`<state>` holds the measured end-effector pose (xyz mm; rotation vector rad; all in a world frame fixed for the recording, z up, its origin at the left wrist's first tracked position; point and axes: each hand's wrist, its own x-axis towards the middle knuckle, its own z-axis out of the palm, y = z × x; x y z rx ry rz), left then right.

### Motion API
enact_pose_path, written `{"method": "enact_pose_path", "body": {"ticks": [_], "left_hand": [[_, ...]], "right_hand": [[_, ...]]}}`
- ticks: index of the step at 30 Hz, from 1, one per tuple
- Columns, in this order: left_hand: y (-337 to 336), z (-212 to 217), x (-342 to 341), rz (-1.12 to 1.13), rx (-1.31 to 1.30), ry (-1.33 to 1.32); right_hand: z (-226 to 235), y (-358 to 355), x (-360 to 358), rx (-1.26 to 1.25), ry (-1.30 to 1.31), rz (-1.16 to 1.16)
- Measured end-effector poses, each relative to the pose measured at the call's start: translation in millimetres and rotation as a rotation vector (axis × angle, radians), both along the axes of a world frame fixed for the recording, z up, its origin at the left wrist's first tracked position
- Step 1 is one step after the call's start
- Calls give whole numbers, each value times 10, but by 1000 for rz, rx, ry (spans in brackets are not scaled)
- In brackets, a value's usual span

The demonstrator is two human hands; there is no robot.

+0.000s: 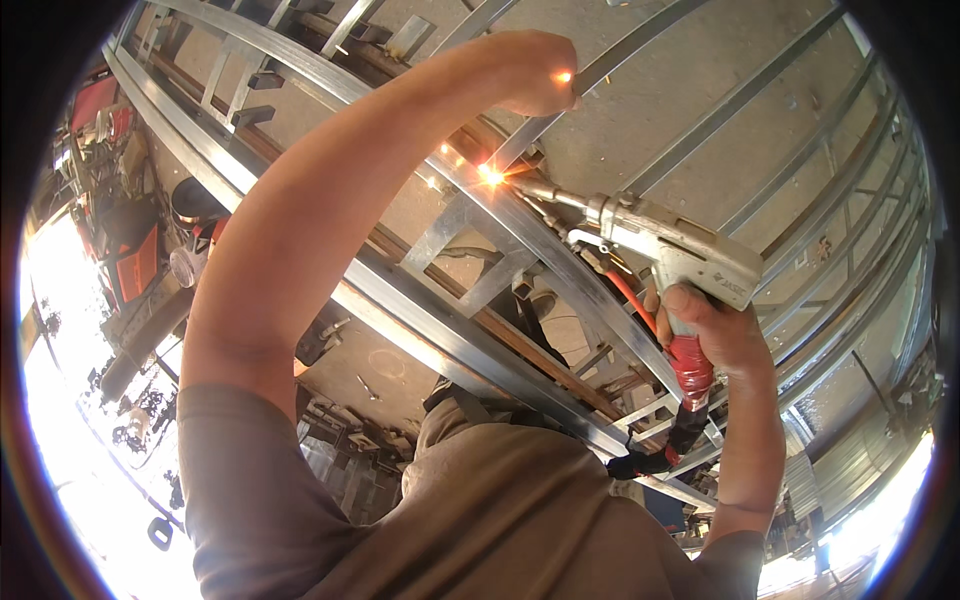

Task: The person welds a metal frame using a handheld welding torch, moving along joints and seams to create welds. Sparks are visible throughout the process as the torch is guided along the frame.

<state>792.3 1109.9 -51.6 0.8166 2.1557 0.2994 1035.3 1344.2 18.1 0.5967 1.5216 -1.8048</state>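
Note:
My right hand [718,325] is wrapped round the grip of a pale pistol-shaped welding gun [675,248]. Red tape and a dark cable run down from its handle. At the gun's nozzle a bright spark [491,176] glows on a long metal rail [540,235], where a crossbar meets it. My left hand [540,75] is closed round a flat metal bar [635,45] beyond the spark, and an orange glint shows on that hand. The left fingers are mostly hidden behind the hand.
Parallel metal bars [740,125] of the frame stretch away to the right. A second thick rail [440,325] crosses nearer my body. Concrete floor [670,110] shows between the bars. Tools and clutter, with an orange-red piece [135,268], lie at the left.

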Motion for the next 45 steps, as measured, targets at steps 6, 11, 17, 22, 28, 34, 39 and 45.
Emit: {"method": "enact_pose_path", "body": {"ticks": [6, 11, 17, 22, 28, 34, 39, 45], "left_hand": [[103, 119, 200, 80, 79, 263], [537, 118, 937, 157, 164, 124], [659, 21, 1063, 126, 69, -20], [640, -33, 1136, 206, 130, -7], [635, -80, 1131, 240, 148, -36], [638, -81, 1074, 228, 119, -109], [627, -67, 1065, 214, 153, -114], [629, -58, 1063, 223, 139, -125]], "right_hand": [[299, 400, 322, 134, -56, -175], [265, 618, 633, 81, -87, -122], [110, 639, 705, 30, -103, -57], [21, 616, 661, 3, -111, -28], [-45, 641, 683, -36, -92, -15], [-56, 637, 667, -58, -62, -3], [-50, 636, 649, -73, -37, 15], [-62, 646, 656, -77, -35, 27]]}}
